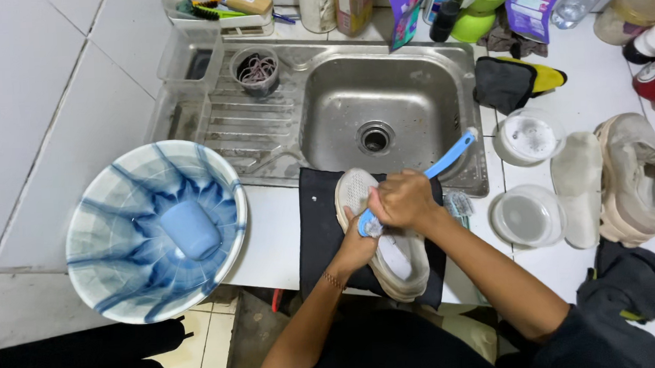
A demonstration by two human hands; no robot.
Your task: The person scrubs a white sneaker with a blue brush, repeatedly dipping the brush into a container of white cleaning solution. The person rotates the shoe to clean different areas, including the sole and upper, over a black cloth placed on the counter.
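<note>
Right hand (401, 200) clenched around blue brush (446, 159)

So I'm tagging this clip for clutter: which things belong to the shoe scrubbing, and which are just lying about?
In use:
- pale shoe, steadied by the left hand
- blue-handled brush, gripped by the right hand
- dark mat under the shoe

Lying about:
- blue-and-white basin holding a blue cup
- steel sink
- two round lidded containers
- second shoe and insole
- bottles and pouches behind the sink
</note>
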